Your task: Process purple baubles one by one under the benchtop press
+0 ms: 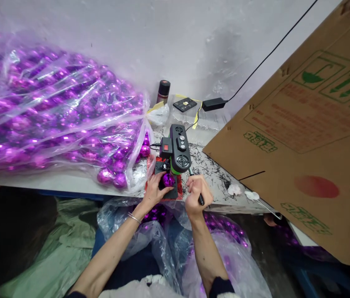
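Note:
A shiny purple ball (168, 180) sits at the base of a small black machine (179, 142) with a lever and a red switch. My left hand (155, 191) has its thumb and fingers closed around the ball from the left and front. My right hand (198, 193) is wrapped in a fist round the black-ended lever handle (201, 200) on the machine's right side. Under the machine lies a red mat (179, 191). The underside of the ball is hidden.
A large clear bag of purple balls (53, 111) fills the left of the table. A cardboard box (302, 136) leans in from the right. Behind the machine are a dark bottle (163, 92) and a power adapter (214, 104). Black scraps (208, 169) litter the tabletop.

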{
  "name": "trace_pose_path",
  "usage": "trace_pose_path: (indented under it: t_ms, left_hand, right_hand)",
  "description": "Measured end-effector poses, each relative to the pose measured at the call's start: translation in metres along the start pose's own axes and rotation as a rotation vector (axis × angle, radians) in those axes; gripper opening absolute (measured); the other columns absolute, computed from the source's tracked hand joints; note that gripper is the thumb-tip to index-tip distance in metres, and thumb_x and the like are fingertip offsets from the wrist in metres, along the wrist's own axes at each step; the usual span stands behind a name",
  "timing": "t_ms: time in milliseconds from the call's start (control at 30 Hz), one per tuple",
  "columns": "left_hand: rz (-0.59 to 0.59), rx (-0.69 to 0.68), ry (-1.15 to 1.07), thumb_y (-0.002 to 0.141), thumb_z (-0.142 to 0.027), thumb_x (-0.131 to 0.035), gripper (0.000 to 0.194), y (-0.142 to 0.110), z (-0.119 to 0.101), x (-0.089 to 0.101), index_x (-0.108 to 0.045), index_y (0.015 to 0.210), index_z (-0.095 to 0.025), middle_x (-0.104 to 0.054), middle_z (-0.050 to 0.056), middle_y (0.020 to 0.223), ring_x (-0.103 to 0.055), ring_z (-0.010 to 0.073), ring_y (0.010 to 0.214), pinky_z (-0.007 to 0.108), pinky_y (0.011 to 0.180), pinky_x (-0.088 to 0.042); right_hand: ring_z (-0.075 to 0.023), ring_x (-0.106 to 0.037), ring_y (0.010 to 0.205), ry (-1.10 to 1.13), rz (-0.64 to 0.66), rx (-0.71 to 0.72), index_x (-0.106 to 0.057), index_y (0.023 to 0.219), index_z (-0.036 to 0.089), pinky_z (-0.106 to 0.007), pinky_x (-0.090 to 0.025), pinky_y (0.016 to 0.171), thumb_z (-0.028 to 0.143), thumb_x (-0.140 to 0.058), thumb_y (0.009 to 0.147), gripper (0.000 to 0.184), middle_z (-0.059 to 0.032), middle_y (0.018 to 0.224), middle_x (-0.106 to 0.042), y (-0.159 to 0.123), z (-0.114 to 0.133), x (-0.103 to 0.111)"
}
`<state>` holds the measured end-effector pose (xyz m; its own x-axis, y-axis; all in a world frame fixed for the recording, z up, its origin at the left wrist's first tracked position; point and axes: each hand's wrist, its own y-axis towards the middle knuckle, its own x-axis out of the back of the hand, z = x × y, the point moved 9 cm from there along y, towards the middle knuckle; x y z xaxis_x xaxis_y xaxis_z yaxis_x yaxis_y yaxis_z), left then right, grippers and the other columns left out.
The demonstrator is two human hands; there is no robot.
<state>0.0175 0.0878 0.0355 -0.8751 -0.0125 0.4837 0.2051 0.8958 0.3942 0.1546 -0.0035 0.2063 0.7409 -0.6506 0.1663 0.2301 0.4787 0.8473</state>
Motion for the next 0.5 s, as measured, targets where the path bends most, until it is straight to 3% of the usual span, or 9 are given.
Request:
trace_pose_path:
  t_ms: [167, 233, 300, 333, 400, 500]
  left_hand:
    - [0.032, -0.143, 0.037, 0.102, -0.034, -0.074, 0.056, -0.05, -0.024, 0.015, -0.057, 0.154, -0.022, -0.07, 0.021, 0.152, -0.069, 0.0362, 0.143, 0.059, 0.119, -0.056]
    - [0.071, -0.215, 0.078, 0.099, -0.046, -0.079, 0.07, -0.07, -0.035, 0.023, -0.053, 0.161, -0.023, -0.062, 0.024, 0.162, -0.062, 0.0403, 0.151, 0.062, 0.121, -0.054]
    - [0.064, -0.251, 0.093, 0.098, -0.057, -0.078, 0.081, -0.069, -0.04, 0.036, -0.049, 0.165, -0.023, -0.059, 0.025, 0.165, -0.061, 0.0415, 0.152, 0.062, 0.121, -0.055]
    - [0.027, -0.249, 0.098, 0.102, -0.056, -0.072, 0.075, -0.058, -0.039, 0.046, -0.049, 0.165, -0.023, -0.061, 0.024, 0.163, -0.062, 0.0396, 0.151, 0.06, 0.12, -0.056]
    - [-0.105, -0.199, 0.128, 0.114, -0.038, -0.05, 0.048, -0.016, -0.031, 0.071, -0.057, 0.158, -0.022, -0.069, 0.02, 0.156, -0.066, 0.0326, 0.146, 0.054, 0.12, -0.057]
    - [-0.204, -0.001, 0.319, 0.112, -0.019, -0.038, 0.043, 0.065, -0.008, 0.096, -0.068, 0.142, -0.016, -0.077, 0.02, 0.139, -0.073, 0.0317, 0.133, 0.053, 0.116, -0.059]
  right_hand:
    - [-0.0135, -0.058, 0.063, 0.015, 0.018, -0.062, -0.051, 0.074, 0.024, -0.03, -0.045, 0.06, 0.018, -0.046, 0.112, 0.039, 0.0026, 0.067, -0.056, 0.01, 0.004, 0.004]
    - [-0.0137, -0.058, 0.061, 0.01, 0.038, -0.028, -0.052, 0.076, 0.025, -0.03, -0.045, 0.057, 0.016, -0.046, 0.112, 0.037, 0.0025, 0.068, -0.057, 0.005, 0.006, 0.002]
    - [-0.0147, -0.057, 0.06, 0.016, 0.034, 0.003, -0.05, 0.076, 0.025, -0.031, -0.043, 0.054, 0.013, -0.045, 0.111, 0.038, 0.0024, 0.067, -0.056, 0.001, 0.006, 0.001]
    - [-0.0152, -0.057, 0.059, 0.024, 0.023, 0.013, -0.049, 0.075, 0.025, -0.031, -0.043, 0.053, 0.011, -0.044, 0.11, 0.038, 0.0025, 0.067, -0.055, -0.001, 0.006, 0.001]
    - [-0.0156, -0.058, 0.06, 0.043, 0.004, 0.019, -0.048, 0.074, 0.026, -0.031, -0.042, 0.054, 0.008, -0.045, 0.109, 0.039, 0.0028, 0.066, -0.054, -0.002, 0.005, 0.001]
    - [-0.0157, -0.058, 0.062, 0.067, 0.01, 0.018, -0.049, 0.074, 0.026, -0.031, -0.042, 0.056, 0.006, -0.047, 0.106, 0.038, 0.0036, 0.065, -0.053, -0.002, 0.005, 0.001]
